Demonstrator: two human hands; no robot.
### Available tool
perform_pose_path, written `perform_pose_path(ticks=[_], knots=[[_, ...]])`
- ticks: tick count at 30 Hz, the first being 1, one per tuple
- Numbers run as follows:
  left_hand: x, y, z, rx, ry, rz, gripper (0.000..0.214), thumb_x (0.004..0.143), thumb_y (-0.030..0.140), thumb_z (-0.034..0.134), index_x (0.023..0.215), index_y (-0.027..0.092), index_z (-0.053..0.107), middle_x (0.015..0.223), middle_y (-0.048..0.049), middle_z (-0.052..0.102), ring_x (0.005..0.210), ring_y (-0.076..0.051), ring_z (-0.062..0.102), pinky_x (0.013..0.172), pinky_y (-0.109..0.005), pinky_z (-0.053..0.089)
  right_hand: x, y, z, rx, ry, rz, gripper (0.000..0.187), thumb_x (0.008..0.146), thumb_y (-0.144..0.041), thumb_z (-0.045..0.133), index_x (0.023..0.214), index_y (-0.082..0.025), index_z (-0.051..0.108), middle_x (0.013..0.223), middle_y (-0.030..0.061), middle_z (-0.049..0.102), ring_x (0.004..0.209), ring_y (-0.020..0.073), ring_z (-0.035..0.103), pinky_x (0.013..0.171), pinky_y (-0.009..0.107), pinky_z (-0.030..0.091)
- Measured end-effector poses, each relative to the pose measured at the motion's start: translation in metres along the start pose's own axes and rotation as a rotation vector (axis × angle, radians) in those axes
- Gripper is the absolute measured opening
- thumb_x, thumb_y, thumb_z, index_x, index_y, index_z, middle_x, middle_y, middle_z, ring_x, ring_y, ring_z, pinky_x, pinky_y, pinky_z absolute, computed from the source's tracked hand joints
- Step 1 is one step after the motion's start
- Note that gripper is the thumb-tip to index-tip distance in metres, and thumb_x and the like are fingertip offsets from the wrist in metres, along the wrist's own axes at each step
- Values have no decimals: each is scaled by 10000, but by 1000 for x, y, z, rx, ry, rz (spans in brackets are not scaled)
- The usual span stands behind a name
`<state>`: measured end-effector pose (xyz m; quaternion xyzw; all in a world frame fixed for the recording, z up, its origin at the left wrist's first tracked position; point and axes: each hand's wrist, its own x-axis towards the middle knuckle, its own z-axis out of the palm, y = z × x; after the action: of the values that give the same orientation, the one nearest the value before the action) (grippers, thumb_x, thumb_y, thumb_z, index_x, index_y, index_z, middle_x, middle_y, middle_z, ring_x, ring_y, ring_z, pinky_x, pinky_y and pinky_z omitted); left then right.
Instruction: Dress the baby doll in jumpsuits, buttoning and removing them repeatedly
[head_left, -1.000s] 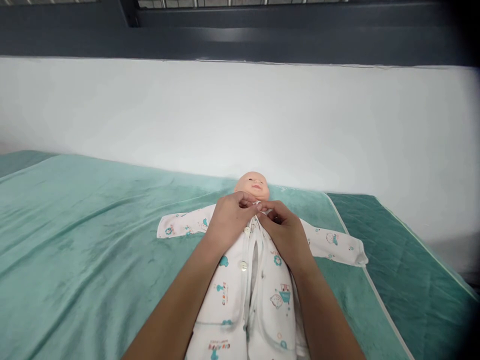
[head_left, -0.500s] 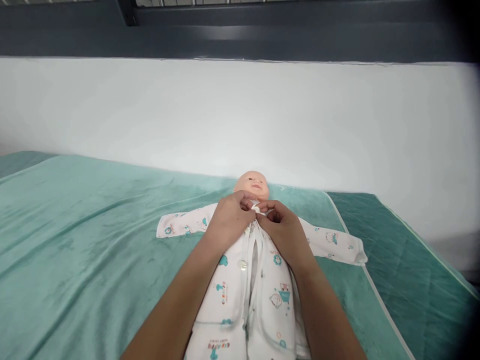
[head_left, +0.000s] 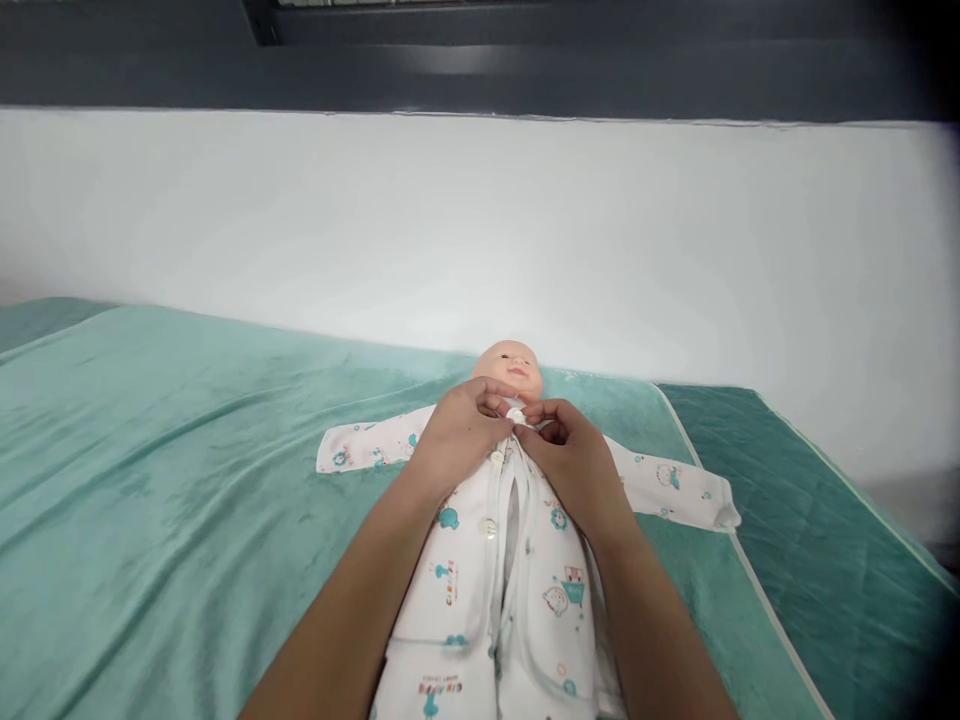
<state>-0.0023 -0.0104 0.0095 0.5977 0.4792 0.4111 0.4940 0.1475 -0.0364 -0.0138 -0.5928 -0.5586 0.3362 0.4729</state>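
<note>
A baby doll (head_left: 510, 362) lies on its back, dressed in a white printed baby jacket (head_left: 457, 610) whose sleeves stretch out to both sides. At the collar, just below the doll's chin, my left hand (head_left: 466, 425) pinches one front edge of the jacket. My right hand (head_left: 566, 445) pinches the other edge, and the fingertips of both hands nearly meet around a white button (head_left: 515, 415). Lower down, the front edges lie apart, with another button (head_left: 490, 528) on the left edge. My fingers partly hide the neckline.
A light green blanket (head_left: 187, 480) with soft folds lies under the doll. To the right is a darker green quilted cover (head_left: 795, 500). Behind stands a white wall (head_left: 450, 220), with a dark grey beam (head_left: 525, 80) across the top.
Both hands keep their pinch at the collar, with small finger shifts; the button between them shows a little more clearly. The view has shifted slightly.
</note>
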Motion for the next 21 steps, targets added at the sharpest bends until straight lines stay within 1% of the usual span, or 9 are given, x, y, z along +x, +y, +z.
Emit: perform_pose_path(ticks=[4, 7, 12, 15, 19, 21], knots=[[0, 0, 0, 21, 11, 4, 327, 696, 172, 641, 1018, 220, 666, 828, 9, 600, 678, -95, 540, 636, -226, 431, -1, 2, 3, -30, 64, -59, 180, 787, -375, 685, 865, -218, 640, 748, -11, 618, 628, 138, 522, 614, 277, 397], [0, 0, 0, 43, 14, 13, 296, 704, 189, 650, 998, 216, 672, 831, 7, 602, 673, -93, 533, 629, -224, 425, -1, 4, 3, -62, 79, -115, 154, 809, -366, 669, 817, -215, 639, 762, -3, 618, 642, 138, 523, 632, 283, 405], [0, 0, -1, 65, -3, 19, 288, 717, 206, 639, 1003, 218, 671, 823, 9, 599, 675, -99, 542, 618, -224, 422, -1, 5, -1, -97, 48, -229, 127, 848, -326, 628, 773, -224, 646, 748, -14, 560, 642, 131, 491, 626, 281, 391], [-1, 1, -1, 96, -1, 24, 285, 729, 218, 622, 1010, 222, 671, 833, 9, 615, 693, -108, 559, 624, -228, 429, -1, 4, -3, -109, 14, -287, 144, 868, -284, 592, 743, -223, 632, 787, -8, 558, 658, 129, 481, 629, 282, 382], [-1, 2, -1, 121, 12, 49, 234, 771, 248, 590, 985, 201, 675, 865, -14, 660, 745, -127, 596, 678, -245, 455, -1, 5, -6, -97, -25, -316, 159, 882, -269, 568, 745, -217, 628, 840, 7, 581, 681, 133, 497, 641, 288, 386], [-1, 2, 0, 127, 20, 51, 214, 771, 248, 590, 962, 194, 672, 877, -21, 671, 761, -132, 604, 693, -248, 463, -1, 5, -6, -98, -39, -330, 153, 886, -267, 570, 760, -218, 640, 857, 12, 586, 692, 135, 505, 644, 289, 389]])
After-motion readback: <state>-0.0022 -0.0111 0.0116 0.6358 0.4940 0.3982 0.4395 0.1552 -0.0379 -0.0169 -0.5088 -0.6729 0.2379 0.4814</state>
